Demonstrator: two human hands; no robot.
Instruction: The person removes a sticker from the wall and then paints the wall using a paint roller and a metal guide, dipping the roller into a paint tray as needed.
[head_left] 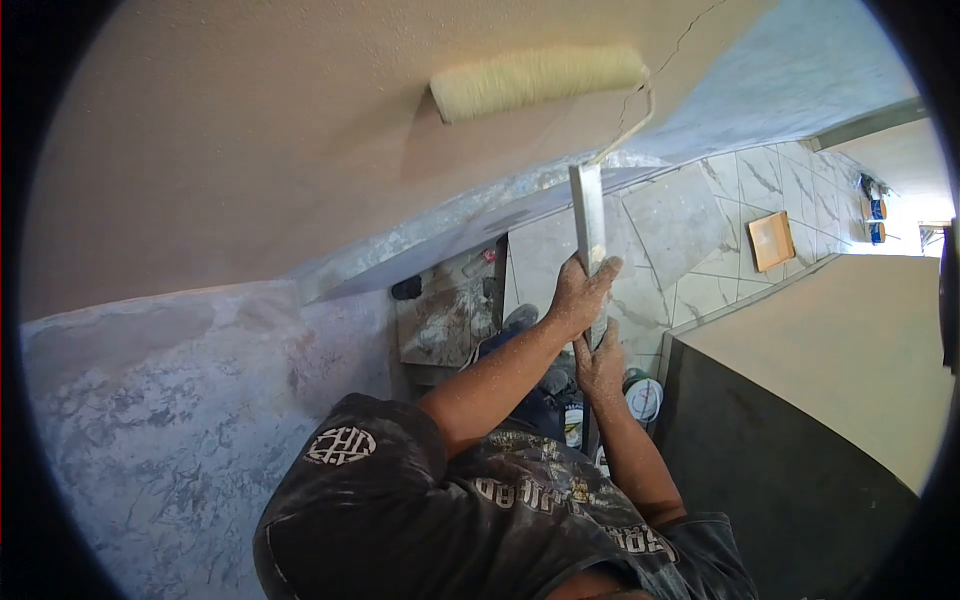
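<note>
My left hand [584, 297] is wrapped around the pole [589, 210] of a paint roller, a pale metal square tube. Lower on the same pole, close to my body, my right hand [601, 368] grips it too. Both hands and forearms are speckled with whitish drops. From the pole's far end a bent wire frame [651, 105] runs to a fluffy cream roller sleeve [540, 82]. The sleeve lies over the peach-coloured wall [250, 150] in this view, with a shadow beside it.
A crack [686, 38] runs through the wall near the sleeve. An orange paint tray [772, 241] lies on the marbled floor tiles [760, 175]. A lidded bucket [643, 398] stands by my legs. A low wall [790, 400] rises on the right, a patchy wall [180, 400] on the left.
</note>
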